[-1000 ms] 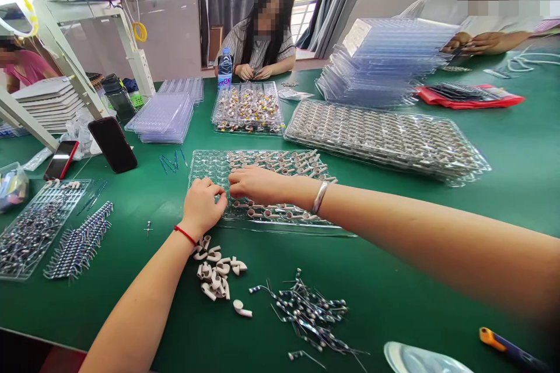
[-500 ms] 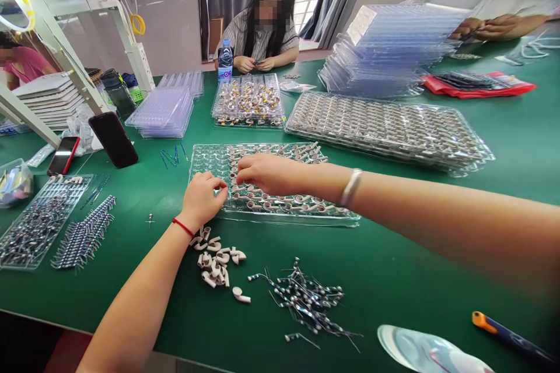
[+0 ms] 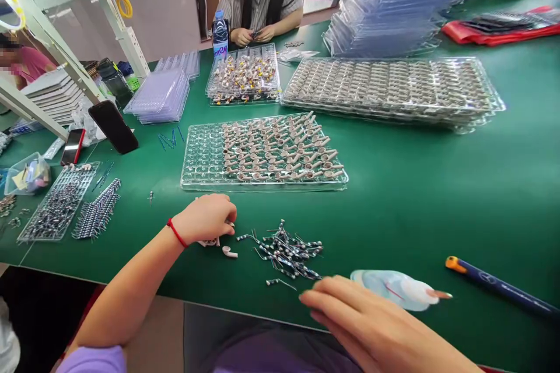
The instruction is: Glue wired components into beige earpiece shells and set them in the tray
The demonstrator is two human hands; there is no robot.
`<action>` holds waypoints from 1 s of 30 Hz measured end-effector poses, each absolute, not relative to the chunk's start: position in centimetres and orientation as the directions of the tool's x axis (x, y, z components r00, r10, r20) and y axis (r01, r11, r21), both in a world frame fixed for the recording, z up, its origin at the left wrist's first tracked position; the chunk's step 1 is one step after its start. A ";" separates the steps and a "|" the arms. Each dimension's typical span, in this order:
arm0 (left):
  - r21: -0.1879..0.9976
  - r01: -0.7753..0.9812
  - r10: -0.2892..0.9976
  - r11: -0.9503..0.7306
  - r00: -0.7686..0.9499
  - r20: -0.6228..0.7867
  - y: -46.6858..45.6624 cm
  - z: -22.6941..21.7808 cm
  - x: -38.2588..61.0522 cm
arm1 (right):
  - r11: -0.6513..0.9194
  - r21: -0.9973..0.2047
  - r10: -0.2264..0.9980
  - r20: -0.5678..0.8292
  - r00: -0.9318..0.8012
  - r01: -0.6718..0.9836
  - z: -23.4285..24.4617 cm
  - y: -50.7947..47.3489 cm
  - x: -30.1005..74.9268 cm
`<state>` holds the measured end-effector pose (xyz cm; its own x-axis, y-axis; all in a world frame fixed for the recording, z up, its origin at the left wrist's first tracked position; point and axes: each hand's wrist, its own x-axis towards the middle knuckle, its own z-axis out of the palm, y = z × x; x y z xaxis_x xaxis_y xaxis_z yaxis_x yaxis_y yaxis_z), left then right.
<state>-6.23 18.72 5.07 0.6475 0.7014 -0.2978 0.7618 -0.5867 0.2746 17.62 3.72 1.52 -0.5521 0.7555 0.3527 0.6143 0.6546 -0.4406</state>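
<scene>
My left hand (image 3: 209, 218) is curled over a small pile of pale earbud shells (image 3: 209, 242), thumb and fingers drawn together. Its fingers hide most of the pile, and what they grip does not show clearly. One loose earbud shell (image 3: 230, 252) lies just in front of that hand. At the table's near edge, my right hand (image 3: 350, 315) is stretched out with nothing visible in it. It is close to a heap of small wired components (image 3: 289, 250). Beyond both hands sits a clear tray (image 3: 201, 154), its right part filled with rows of earbud shells.
Filled trays (image 3: 394, 87) are stacked at the back right, below tall clear empty trays (image 3: 394, 6). A soft clear bottle (image 3: 389, 287) and a dark blue pen-like tool (image 3: 494, 284) lie at right. Phones (image 3: 112, 126) stand at left. A person (image 3: 262, 6) sits opposite.
Both hands have left the clear tray. My left hand has come down onto the pile of earbud shells; my right hand has drawn back to the near edge. The view has tilted downward.
</scene>
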 end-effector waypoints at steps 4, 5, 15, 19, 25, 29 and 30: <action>0.256 0.786 0.754 -0.563 0.615 -0.230 16.9 4.6 -6.3 | 0.606 -0.471 0.795 0.380 -0.473 0.641 -1.0 4.9 16.3; 0.255 0.791 0.767 -0.557 0.607 -0.208 16.4 4.6 -6.4 | 0.619 -0.450 0.784 0.396 -0.478 0.644 -1.5 4.9 15.7; 0.325 0.823 0.883 -0.465 0.455 0.110 13.8 3.1 -7.2 | 0.702 -0.328 0.704 0.451 -0.549 0.632 -2.6 5.1 14.0; 0.369 0.751 0.835 -0.548 0.471 0.285 12.9 2.0 -7.0 | 0.728 -0.302 0.674 0.474 -0.566 0.615 -2.8 5.0 14.4; 0.368 0.778 0.858 -0.510 0.429 0.283 12.4 1.7 -6.7 | 0.754 -0.307 0.646 0.508 -0.570 0.580 -2.9 5.0 14.7; 0.594 0.678 0.896 -0.434 0.254 0.364 10.4 2.3 -6.2 | 0.747 -0.377 0.659 0.523 -0.540 0.547 -2.8 4.9 15.2; 0.687 0.613 0.918 -0.390 0.204 0.340 9.5 2.3 -5.9 | 0.729 -0.435 0.683 0.517 -0.516 0.529 -2.6 4.8 15.4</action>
